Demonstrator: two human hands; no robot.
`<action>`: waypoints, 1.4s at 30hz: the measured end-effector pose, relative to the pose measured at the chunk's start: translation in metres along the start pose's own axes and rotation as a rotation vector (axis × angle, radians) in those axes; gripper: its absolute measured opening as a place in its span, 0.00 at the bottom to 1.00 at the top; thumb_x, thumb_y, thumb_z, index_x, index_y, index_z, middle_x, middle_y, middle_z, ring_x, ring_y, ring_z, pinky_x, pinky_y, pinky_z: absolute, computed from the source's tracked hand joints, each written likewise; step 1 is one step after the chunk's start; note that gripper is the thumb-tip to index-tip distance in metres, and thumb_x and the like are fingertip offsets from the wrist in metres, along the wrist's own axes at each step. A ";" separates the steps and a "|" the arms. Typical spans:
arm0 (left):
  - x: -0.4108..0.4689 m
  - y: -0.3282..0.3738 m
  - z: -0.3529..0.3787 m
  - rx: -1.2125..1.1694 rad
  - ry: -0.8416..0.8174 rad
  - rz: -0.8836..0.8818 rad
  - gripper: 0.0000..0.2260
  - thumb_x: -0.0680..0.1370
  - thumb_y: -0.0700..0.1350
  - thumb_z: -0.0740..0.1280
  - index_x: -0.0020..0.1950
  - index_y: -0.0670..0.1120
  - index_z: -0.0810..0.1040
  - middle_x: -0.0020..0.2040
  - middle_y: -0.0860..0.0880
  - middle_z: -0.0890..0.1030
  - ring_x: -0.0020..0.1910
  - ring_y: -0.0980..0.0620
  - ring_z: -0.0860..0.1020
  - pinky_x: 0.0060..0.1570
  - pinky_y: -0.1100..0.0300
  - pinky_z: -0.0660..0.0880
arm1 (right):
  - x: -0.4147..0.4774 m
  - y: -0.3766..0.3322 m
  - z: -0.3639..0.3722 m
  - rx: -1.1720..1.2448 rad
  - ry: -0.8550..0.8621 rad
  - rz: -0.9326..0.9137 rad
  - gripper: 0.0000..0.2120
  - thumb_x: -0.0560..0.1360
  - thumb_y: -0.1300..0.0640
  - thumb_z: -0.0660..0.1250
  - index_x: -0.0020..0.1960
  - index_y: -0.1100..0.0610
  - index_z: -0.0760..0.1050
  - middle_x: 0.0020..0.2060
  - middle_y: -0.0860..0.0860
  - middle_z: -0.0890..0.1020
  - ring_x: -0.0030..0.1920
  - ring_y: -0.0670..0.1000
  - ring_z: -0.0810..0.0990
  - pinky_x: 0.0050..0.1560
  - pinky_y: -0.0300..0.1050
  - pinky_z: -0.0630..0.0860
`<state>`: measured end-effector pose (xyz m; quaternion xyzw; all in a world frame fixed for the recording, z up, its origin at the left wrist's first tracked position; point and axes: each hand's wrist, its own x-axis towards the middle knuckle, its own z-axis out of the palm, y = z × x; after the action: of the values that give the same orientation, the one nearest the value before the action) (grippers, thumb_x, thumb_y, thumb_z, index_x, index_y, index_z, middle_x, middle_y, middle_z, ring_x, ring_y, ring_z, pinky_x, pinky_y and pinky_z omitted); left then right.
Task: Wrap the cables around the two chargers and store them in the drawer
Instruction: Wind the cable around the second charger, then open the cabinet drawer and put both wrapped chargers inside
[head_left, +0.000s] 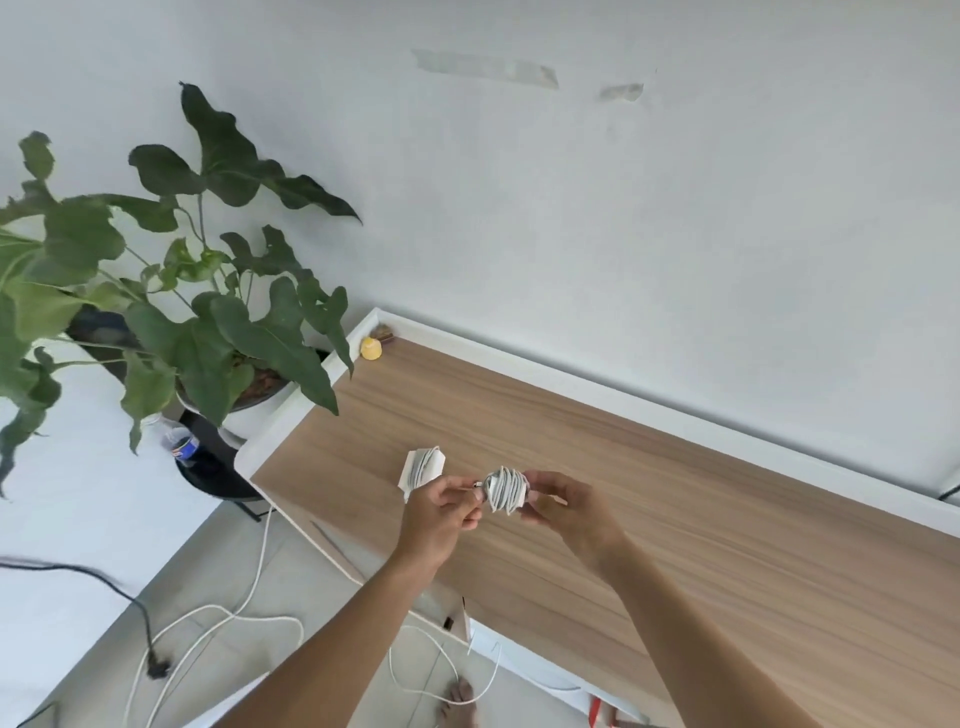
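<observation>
Gripping a wrapped charger (506, 491) in the right hand (563, 506), pinching its cable end (477, 487) with the left hand (441, 506). Got a second charger (422, 467) (wrapped too) on the tabletop (675, 493) nearby.

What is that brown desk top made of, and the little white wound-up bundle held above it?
Brown streaked desk top: probably matt wood-look laminate or veneer, judging by its even parallel grain and white edging; solid wood is possible. Small white cord-wound charger, gripped between the left hand and right hand: likely smooth plastic under soft, rubbery-looking cord, since the loops bend tightly; hard to confirm.
</observation>
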<state>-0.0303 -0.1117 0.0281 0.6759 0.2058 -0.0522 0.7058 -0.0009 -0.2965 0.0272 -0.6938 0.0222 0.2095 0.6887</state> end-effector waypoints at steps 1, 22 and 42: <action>0.007 -0.005 -0.001 0.003 0.000 -0.021 0.06 0.75 0.36 0.71 0.51 0.38 0.80 0.37 0.44 0.83 0.29 0.56 0.79 0.35 0.62 0.79 | 0.006 0.003 0.002 -0.027 0.019 0.010 0.10 0.77 0.70 0.63 0.57 0.63 0.77 0.49 0.60 0.81 0.39 0.48 0.84 0.45 0.37 0.80; 0.082 -0.071 0.005 0.137 0.047 -0.103 0.04 0.79 0.39 0.66 0.50 0.47 0.78 0.43 0.45 0.82 0.34 0.53 0.78 0.38 0.59 0.79 | 0.072 0.073 0.037 -0.278 0.369 0.069 0.14 0.74 0.68 0.64 0.45 0.48 0.74 0.45 0.48 0.82 0.47 0.47 0.83 0.47 0.37 0.77; 0.028 -0.049 0.019 0.577 -0.032 0.063 0.09 0.81 0.45 0.61 0.47 0.46 0.80 0.35 0.51 0.79 0.30 0.55 0.74 0.32 0.61 0.69 | 0.005 0.069 0.014 -0.196 0.428 0.110 0.10 0.78 0.61 0.59 0.43 0.52 0.76 0.34 0.49 0.82 0.34 0.48 0.80 0.36 0.44 0.75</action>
<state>-0.0174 -0.1287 -0.0274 0.8539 0.1503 -0.0974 0.4886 -0.0219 -0.2857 -0.0388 -0.7835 0.1848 0.0960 0.5854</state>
